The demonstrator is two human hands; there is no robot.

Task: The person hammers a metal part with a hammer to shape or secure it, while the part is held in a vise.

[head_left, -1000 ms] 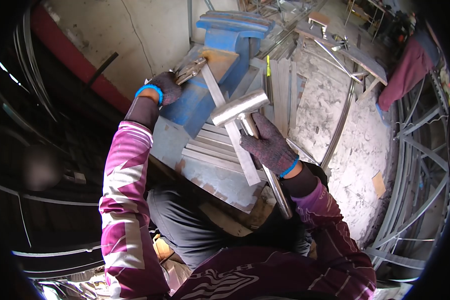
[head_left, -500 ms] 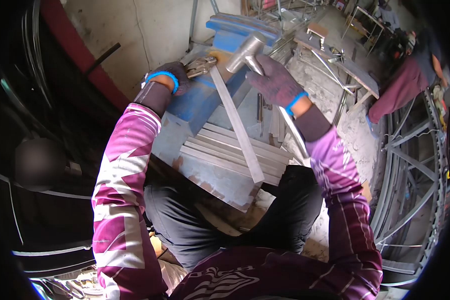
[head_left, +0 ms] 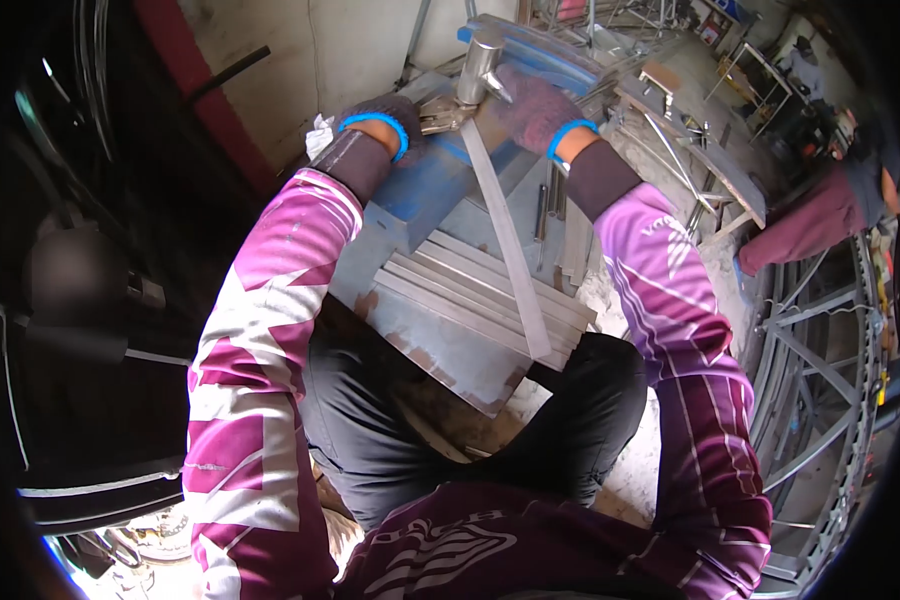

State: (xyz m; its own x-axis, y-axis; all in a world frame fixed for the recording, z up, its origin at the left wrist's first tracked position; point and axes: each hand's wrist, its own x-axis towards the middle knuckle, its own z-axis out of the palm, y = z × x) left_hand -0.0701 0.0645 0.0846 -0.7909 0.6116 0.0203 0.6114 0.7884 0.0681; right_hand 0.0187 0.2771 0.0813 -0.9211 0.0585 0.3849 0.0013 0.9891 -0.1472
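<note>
My gloved left hand [head_left: 398, 122] is closed around a pair of locking pliers [head_left: 442, 115], whose jaws meet the far end of a flat metal bar [head_left: 502, 225]. This bar slopes toward me across a stack of similar flat bars [head_left: 450, 297]. In my gloved right hand [head_left: 532, 112] I grip a hammer [head_left: 479, 68]. The hammer's metal head is right at the plier jaws and the bar's end, over a blue metal block [head_left: 425, 200]. Part of the handle is hidden by the hand and sleeve.
The stack lies on a grey metal plate [head_left: 425, 350] in front of my knees. A blue steel beam [head_left: 540, 55] stands behind the hammer. To the right are a wooden bench [head_left: 710, 165], metal trusses [head_left: 820, 360] and a person's leg [head_left: 800, 235].
My right hand has brought the hammer left and up in view, its head now at the plier jaws. The left hand, pliers and bar appear farther right, as the whole view has shifted.
</note>
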